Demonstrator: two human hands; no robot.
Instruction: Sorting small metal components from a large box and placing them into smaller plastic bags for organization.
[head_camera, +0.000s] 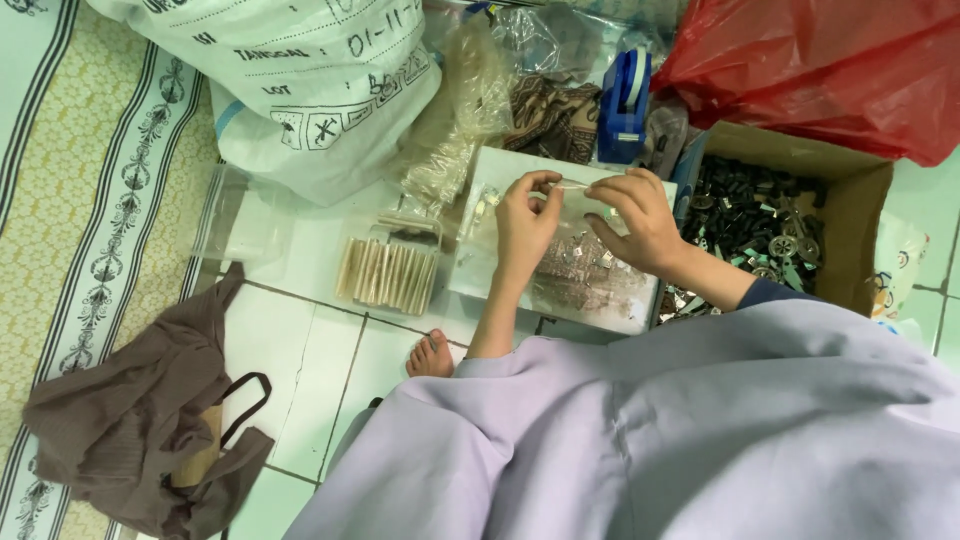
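My left hand (524, 222) and my right hand (636, 220) are raised together over a white tray (487, 262) that holds many small metal parts. Both pinch the top edge of a small clear plastic bag (572, 186) stretched between the fingertips. The bag hangs down in front of the tray, and small metal pieces show through it. My light purple garment fills the lower right of the view, and my bare foot (431, 356) rests on the white tiled floor.
A cardboard box (850, 215) of dark metal hardware stands right of the tray. A blue tape dispenser (624, 105) sits behind it, with a red plastic bag (830, 60) at the back right. A large white sack (300, 80), filled clear packets (388, 272) and a brown cloth bag (150, 420) lie left.
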